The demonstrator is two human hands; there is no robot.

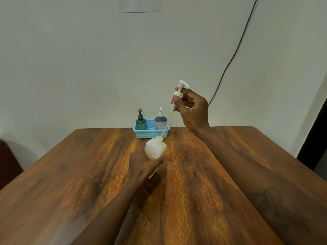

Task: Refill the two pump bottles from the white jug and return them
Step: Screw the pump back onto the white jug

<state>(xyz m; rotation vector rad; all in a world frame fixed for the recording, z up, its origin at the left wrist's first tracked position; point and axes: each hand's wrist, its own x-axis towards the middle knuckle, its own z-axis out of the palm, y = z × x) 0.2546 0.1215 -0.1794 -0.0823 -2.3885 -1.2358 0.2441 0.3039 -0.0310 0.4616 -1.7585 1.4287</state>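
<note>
My left hand [143,165] grips a translucent white bottle [155,149] standing tilted on the wooden table [185,191]; its neck is uncapped. My right hand [192,108] holds a white pump head [180,92] lifted above the bottle. The pump's thin dip tube [166,127] still reaches down into the bottle's neck. At the table's far edge a blue plastic basket [151,134] holds a dark teal pump bottle [141,121] on the left and a purple pump bottle [160,120] with a white pump on the right.
A pale wall stands just behind the table. A black cable [235,52] runs diagonally down the wall at right. A dark red seat [8,161] shows at the left edge, and a dark doorway [315,138] at the far right.
</note>
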